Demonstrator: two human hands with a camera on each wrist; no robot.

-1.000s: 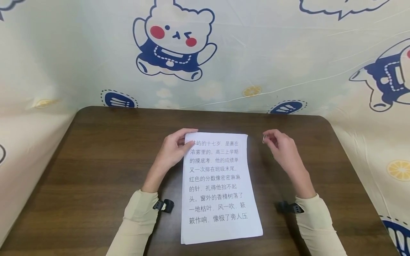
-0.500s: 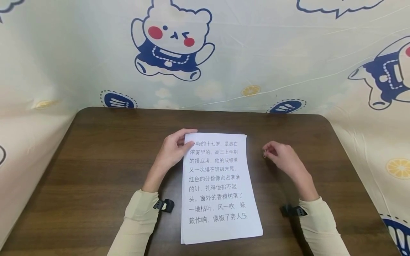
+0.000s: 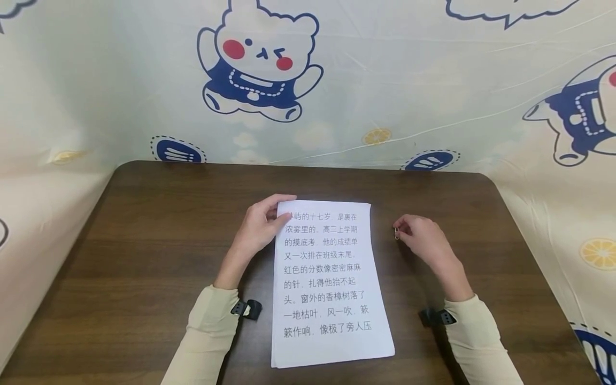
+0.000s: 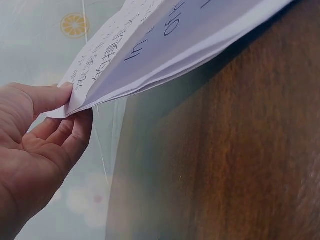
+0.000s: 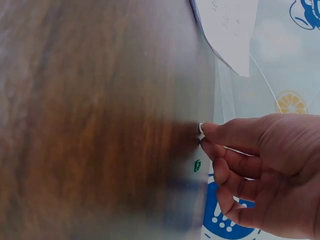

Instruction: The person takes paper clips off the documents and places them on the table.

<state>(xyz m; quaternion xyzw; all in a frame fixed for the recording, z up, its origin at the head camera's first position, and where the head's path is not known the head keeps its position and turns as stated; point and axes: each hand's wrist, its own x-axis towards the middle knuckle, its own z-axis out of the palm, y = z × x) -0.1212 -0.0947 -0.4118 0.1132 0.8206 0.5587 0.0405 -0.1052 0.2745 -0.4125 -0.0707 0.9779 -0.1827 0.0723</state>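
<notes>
A stack of white paper sheets (image 3: 327, 283) with printed characters lies in the middle of the table. My left hand (image 3: 257, 224) pinches its top left corner, thumb on top and fingers beneath. In the left wrist view the edge of the paper stack (image 4: 165, 70) is lifted and its sheets fan slightly apart. To the right of the paper, my right hand (image 3: 428, 240) pinches a small pale paper clip (image 3: 397, 233) between thumb and index finger. The right wrist view shows the clip (image 5: 201, 128) mostly covered by the fingertips. A green paper clip (image 5: 197, 165) lies on the table near that hand.
The dark brown wooden table (image 3: 144, 267) has rounded far corners. Behind it hangs a pale curtain (image 3: 409, 80) printed with cartoon bears and orange slices. Black straps (image 3: 247, 308) circle both wrists.
My right hand has come down toward the table's near side with the paper clip, then shifted slightly left. My left hand keeps its hold on the paper corner.
</notes>
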